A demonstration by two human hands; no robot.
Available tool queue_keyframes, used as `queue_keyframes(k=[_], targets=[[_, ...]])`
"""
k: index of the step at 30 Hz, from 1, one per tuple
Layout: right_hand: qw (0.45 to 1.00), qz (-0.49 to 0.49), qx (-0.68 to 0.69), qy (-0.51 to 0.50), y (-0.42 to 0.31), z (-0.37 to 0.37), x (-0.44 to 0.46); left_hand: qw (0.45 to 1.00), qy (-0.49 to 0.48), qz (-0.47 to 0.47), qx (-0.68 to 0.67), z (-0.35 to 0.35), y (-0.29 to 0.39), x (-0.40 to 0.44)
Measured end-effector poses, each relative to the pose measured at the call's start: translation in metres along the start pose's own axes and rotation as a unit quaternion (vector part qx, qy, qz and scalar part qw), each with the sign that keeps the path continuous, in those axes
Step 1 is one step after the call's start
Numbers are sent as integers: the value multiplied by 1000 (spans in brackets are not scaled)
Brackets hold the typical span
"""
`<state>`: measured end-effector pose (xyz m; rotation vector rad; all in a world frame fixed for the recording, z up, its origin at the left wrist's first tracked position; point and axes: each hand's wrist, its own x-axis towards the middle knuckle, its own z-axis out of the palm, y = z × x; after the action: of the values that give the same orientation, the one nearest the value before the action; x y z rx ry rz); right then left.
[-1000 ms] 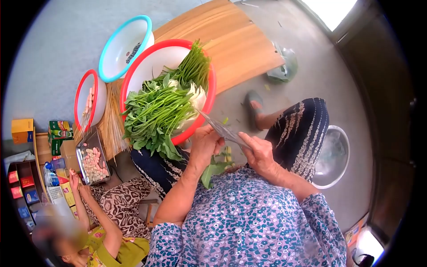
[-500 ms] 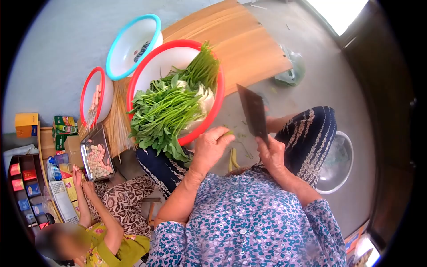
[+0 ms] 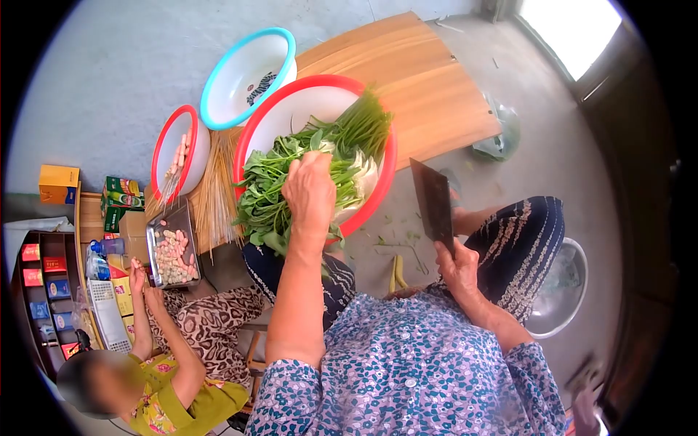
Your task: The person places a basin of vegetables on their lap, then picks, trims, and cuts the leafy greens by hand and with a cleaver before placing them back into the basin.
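My left hand [image 3: 310, 190] is over the greens [image 3: 273, 178] in the large red-rimmed basin [image 3: 392, 156], its fingers curled down among the stems; what they hold is hidden. Beside the leafy greens in that basin lie a bunch of thin green stems [image 3: 366, 127] and some white vegetable pieces [image 3: 365, 178]. Near my right knee, my right hand [image 3: 458, 265] is wrapped round the handle end of a cleaver [image 3: 434, 203], whose dark blade points up and away from me.
A wooden table [image 3: 436, 94] bears a blue-rimmed basin [image 3: 229, 80], a smaller red-rimmed basin [image 3: 163, 149], skewers [image 3: 218, 192] and a metal tray [image 3: 174, 251] of pink pieces. Another person [image 3: 167, 363] sits at the left. A metal bowl [image 3: 563, 291] stands at the right, on the floor.
My left hand has moved from near the cleaver up and forward onto the greens in the basin. The cleaver has swung from slanting left between both hands to pointing away in my right hand.
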<state>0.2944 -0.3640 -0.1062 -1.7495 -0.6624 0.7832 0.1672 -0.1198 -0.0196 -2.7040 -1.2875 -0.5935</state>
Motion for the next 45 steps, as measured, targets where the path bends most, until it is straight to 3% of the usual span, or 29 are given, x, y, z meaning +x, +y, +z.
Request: queue_keyframes(k=[2, 8, 11, 15, 21, 28, 30, 32, 34, 37, 40, 45], targets=[[1000, -3, -5, -5, 2, 1, 0, 998, -33, 42, -18, 4, -4, 4], [999, -43, 0, 0, 9, 4, 1, 993, -116, 10, 0, 4, -5, 8], [1000, -15, -12, -10, 6, 2, 2, 997, -64, -5, -52, 11, -12, 9], [1000, -17, -12, -18, 7, 2, 1, 993, -102, -40, -43, 7, -12, 8], [999, -29, 6, -12, 10, 7, 0, 998, -49, 4, -37, -10, -8, -2], [998, -69, 7, -9, 5, 12, -1, 989, 87, 44, -109, -29, 19, -20], [997, -72, 18, -2, 2, 13, -4, 990, 27, -26, -133, -38, 29, -28], [997, -75, 29, 7, -2, 14, -5, 987, 21, -30, -158, -40, 39, -35], [983, -180, 1, 32, -8, 12, -5, 982, 11, -32, -186, -39, 47, -43], [970, -242, -18, 22, -17, 10, -4, 955, -35, -87, -283, -33, 57, -56], [969, -248, -1, 12, -22, 11, -5, 931, -111, -147, -316, -24, 61, -67], [966, -257, -2, 2, -25, 10, -5, 911, -139, -162, -354, -19, 68, -72]])
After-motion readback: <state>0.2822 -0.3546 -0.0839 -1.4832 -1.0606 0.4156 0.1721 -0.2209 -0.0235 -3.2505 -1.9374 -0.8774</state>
